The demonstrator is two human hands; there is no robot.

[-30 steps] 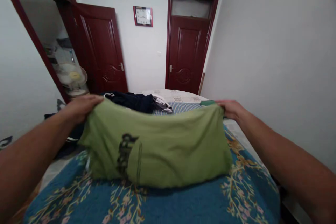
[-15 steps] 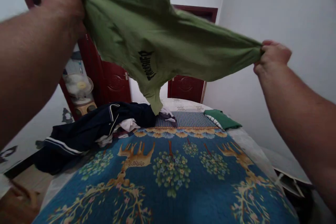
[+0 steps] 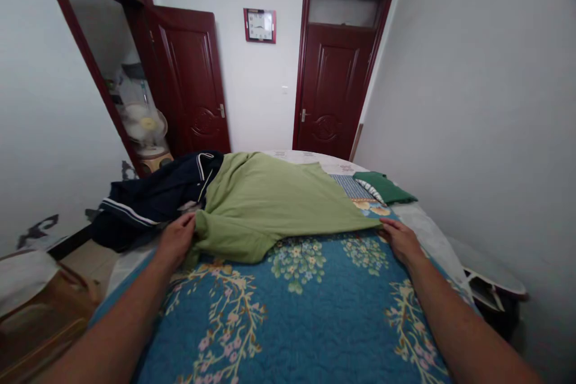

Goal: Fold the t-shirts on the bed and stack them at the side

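Note:
A light green T-shirt [image 3: 265,204] lies spread out on the bed over a blue floral quilt [image 3: 297,318]. My left hand [image 3: 176,239] pinches the shirt's near left corner by a sleeve. My right hand [image 3: 399,239] rests on the quilt with its fingers closed on the shirt's near right corner. The far end of the shirt overlaps a dark navy jacket with white stripes [image 3: 153,199].
A folded dark green cloth [image 3: 384,188] lies at the bed's far right by the wall. Two dark red doors [image 3: 333,93] and a wall clock [image 3: 260,25] are behind. A fan [image 3: 143,126] stands in the open closet at left. A wooden piece [image 3: 40,324] is low left.
The green shirt was held low, then swung high in the air between both hands; now it lies flat on the bed, with both hands down at its near corners.

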